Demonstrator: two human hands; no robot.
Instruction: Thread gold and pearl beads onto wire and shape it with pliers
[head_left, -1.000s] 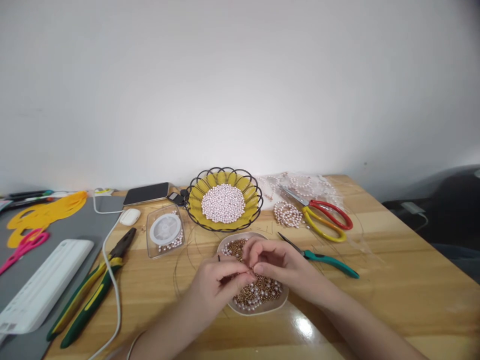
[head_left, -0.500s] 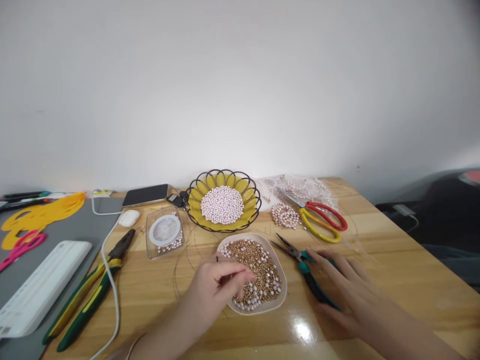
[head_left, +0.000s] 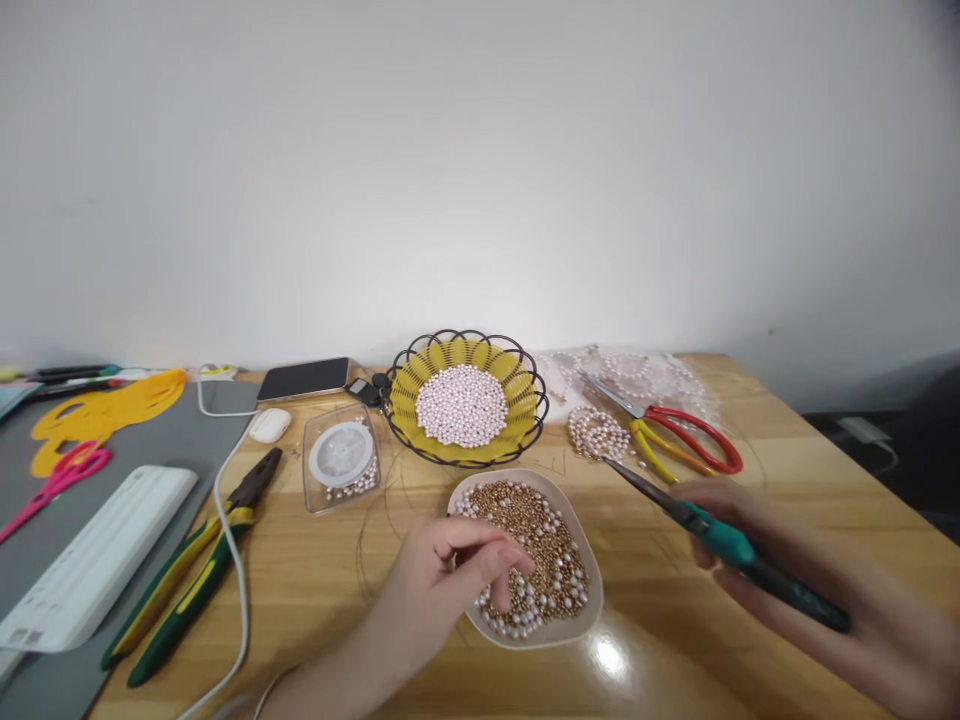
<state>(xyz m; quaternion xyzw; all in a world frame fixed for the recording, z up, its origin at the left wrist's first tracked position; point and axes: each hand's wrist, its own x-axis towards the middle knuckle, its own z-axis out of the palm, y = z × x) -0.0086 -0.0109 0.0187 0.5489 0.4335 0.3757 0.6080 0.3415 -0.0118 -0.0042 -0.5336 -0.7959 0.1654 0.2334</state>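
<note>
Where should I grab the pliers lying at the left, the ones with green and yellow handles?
Probably grip the pliers by the lower half of both handles, left hand coming from the near side: they splay toward the person, the nose points away, and the white cable crosses up near the pivot, so gripping low should clear it.

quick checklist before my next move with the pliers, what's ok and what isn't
1. Teal-handled pliers in the right hand: ok, held with the tips pointing away from the person.
2. Something pinched in the left hand: cannot tell, nothing shows clearly at the fingertips.
3. Tray sitting flat under the left fingertips: ok.
4. Beads in the tray separated by colour: not ok, gold and pale ones are mixed.
5. Yellow basket upright: ok, with pale beads inside.
</note>
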